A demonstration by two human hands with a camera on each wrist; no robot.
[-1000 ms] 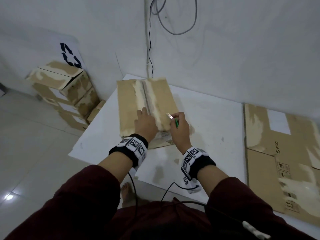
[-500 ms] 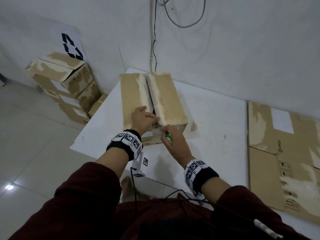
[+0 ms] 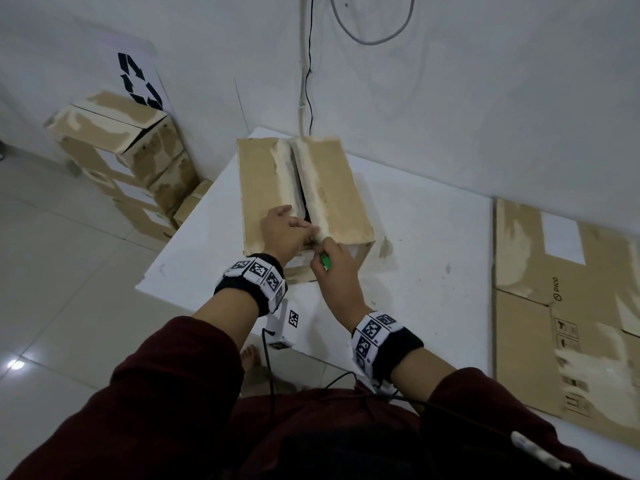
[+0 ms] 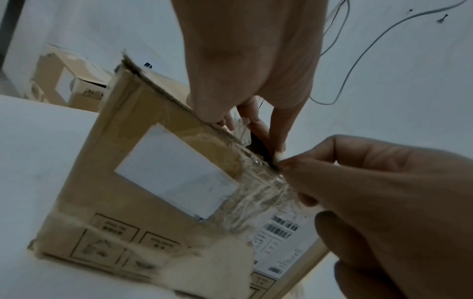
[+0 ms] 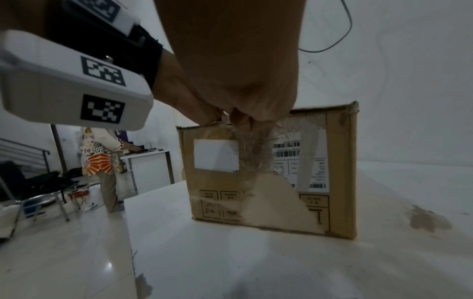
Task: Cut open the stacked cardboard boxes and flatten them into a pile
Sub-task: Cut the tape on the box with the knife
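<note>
One brown taped cardboard box (image 3: 304, 195) stands at the white table's (image 3: 433, 244) far left corner. Left hand (image 3: 282, 233) presses its top flap with straight fingers; right hand (image 3: 334, 271) grips one green-handled cutter (image 3: 325, 261). One flattened cardboard sheet (image 3: 568, 306) lies at the right edge.

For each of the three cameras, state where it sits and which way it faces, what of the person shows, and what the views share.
Head: looks forward and down at the white table; both forearms, left hand, right hand.
Left wrist: looks along the left hand up the cardboard box; both hands' fingers.
Right wrist: low beside the table, facing the box's near end; right hand, left wristband.
Shared: the box's near end with its clear tape.
</note>
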